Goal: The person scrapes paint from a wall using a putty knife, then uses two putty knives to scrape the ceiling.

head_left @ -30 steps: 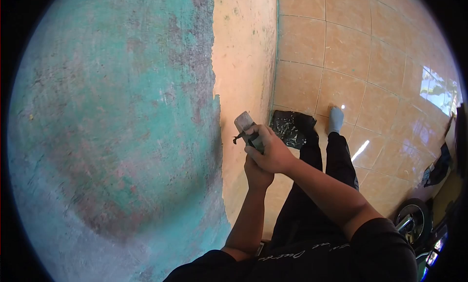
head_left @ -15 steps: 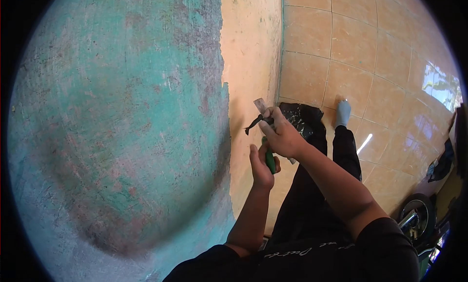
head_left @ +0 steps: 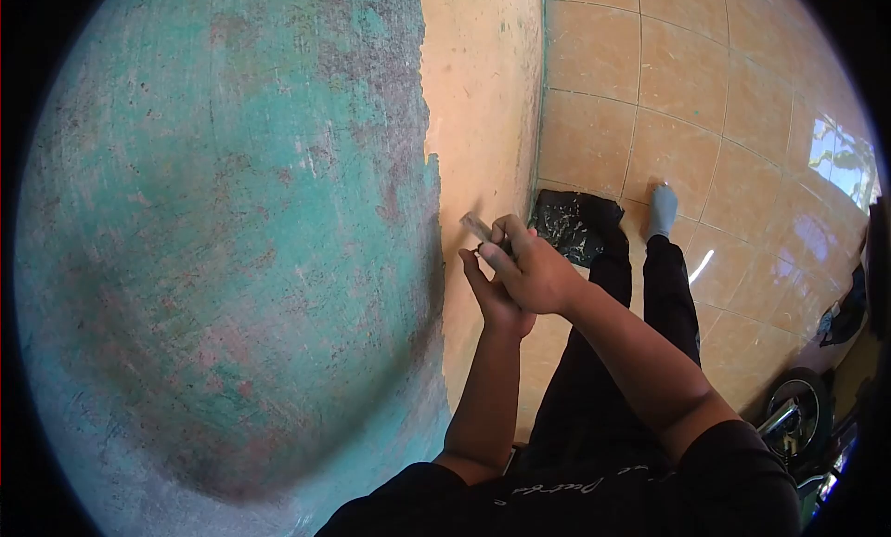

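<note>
My right hand (head_left: 538, 270) is closed around a flat grey metal tool (head_left: 476, 227), whose blunt end sticks out toward the wall. Just below it, my left hand (head_left: 503, 307) is cupped against my right hand, thumb raised near the tool. Its fingers are mostly hidden behind my right hand, and what they hold cannot be made out. A small dark piece shows between the hands. Both hands are in front of the peach strip of wall (head_left: 483, 101), beside the peeling turquoise surface (head_left: 251, 212).
Orange floor tiles (head_left: 677, 82) lie to the right of the wall. A dark cloth or mat with pale flakes (head_left: 564, 229) is by my legs, near a grey-covered foot (head_left: 662, 209). A wheel (head_left: 798, 414) stands at the lower right.
My hands have come together, and my left hand has moved up under the right. The green handle and black strip seen before are now hidden. The grey tool has tilted toward the wall.
</note>
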`<control>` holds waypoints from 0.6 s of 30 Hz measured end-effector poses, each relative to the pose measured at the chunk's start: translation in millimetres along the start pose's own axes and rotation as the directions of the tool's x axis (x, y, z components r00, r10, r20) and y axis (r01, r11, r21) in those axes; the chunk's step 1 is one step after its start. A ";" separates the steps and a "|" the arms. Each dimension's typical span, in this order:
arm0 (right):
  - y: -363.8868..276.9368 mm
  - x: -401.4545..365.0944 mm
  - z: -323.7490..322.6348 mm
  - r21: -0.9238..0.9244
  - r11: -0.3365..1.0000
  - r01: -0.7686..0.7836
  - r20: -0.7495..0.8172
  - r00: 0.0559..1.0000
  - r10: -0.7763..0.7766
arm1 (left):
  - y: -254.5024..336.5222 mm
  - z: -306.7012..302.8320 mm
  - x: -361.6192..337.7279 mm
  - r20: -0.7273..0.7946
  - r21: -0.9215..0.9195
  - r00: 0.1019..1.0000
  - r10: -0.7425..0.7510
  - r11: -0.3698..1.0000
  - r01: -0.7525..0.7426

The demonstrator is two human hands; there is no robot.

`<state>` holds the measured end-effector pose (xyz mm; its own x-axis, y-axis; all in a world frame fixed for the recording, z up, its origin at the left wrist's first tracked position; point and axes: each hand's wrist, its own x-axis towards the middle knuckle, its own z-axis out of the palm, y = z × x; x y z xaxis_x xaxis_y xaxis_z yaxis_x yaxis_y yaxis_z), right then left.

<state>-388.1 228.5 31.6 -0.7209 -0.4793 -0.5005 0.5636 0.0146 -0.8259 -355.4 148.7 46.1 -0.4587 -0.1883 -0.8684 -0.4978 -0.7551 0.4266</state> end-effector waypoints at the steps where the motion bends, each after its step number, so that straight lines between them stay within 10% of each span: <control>1: -1.3 -3.6 0.8 0.013 1.000 -0.011 -0.007 1.000 0.011 | -1.5 -14.6 6.2 0.090 0.112 0.996 0.022 0.993 -0.032; 3: 1.5 -4.9 3.4 -0.011 0.999 -0.051 -0.044 0.998 0.050 | -2.7 -48.8 20.7 0.273 0.319 0.962 0.035 0.940 -0.124; 7: -1.2 3.6 1.9 -0.037 0.995 -0.096 -0.033 0.995 0.095 | 10.0 -49.1 24.8 0.689 0.087 0.722 0.064 0.981 -0.171; 18: -8.7 19.0 16.1 0.243 0.966 -0.092 -0.087 0.989 0.117 | -12.8 -38.5 19.1 0.189 0.095 0.968 0.166 0.978 -0.186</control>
<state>-400.3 205.1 33.4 -0.6827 -0.3960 -0.6140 0.7088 -0.1548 -0.6883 -329.5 130.6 14.4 -0.6655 -0.1891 -0.7220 -0.4715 -0.6433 0.6031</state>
